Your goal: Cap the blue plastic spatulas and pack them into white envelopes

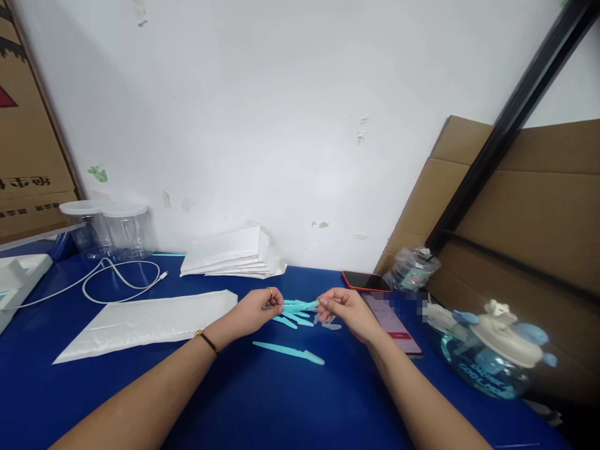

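My left hand point(255, 310) and my right hand point(344, 309) meet over the blue table point(262, 400), both pinched on the ends of a small bundle of light-blue plastic razor sticks point(298, 305). More of the same light-blue sticks point(295, 320) lie on the table just under the hands. One single stick point(288, 352) lies apart, nearer to me. A ring is on my left hand and a thin bracelet on that wrist.
A white padded mailer point(145, 324) lies flat at left, and a stack of mailers point(229, 253) sits by the wall. A white cable point(117, 281), clear jars point(112, 228), two phones point(391, 322), a blue water jug point(492, 359) and cardboard point(525, 206) surround the spot.
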The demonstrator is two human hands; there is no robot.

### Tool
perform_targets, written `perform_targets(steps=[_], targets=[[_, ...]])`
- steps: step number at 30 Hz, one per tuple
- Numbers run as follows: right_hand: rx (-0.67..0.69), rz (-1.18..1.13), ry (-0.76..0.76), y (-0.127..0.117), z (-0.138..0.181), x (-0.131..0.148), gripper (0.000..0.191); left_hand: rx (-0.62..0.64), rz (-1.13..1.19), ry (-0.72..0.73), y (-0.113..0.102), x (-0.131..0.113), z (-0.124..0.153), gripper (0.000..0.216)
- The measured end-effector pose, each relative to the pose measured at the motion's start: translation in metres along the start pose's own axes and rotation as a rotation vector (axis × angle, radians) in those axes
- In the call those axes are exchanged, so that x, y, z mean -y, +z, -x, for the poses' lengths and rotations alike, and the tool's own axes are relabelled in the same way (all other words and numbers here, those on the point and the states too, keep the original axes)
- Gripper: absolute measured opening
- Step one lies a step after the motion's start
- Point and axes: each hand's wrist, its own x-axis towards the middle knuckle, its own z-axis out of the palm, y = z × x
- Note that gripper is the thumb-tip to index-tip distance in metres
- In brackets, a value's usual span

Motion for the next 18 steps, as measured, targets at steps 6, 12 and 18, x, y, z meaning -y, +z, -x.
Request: perform_targets(steps=[6, 12, 18], targets=[[0.123, 0.155, 0.065, -0.007, 0.005, 0.006, 0.029, 0.153, 0.034, -0.044, 0.0, -0.008, 0.005, 0.022], [0.089, 0.031, 0.141, -0.005, 0.008, 0.011, 0.029, 0.111, 0.066, -0.091, 0.003, -0.007, 0.003, 0.026], [0.084, -0.013, 0.131, 0.003, 0.009, 0.013, 0.03, 0.109, 0.098, -0.097, 0.002, -0.011, 0.003, 0.026]])
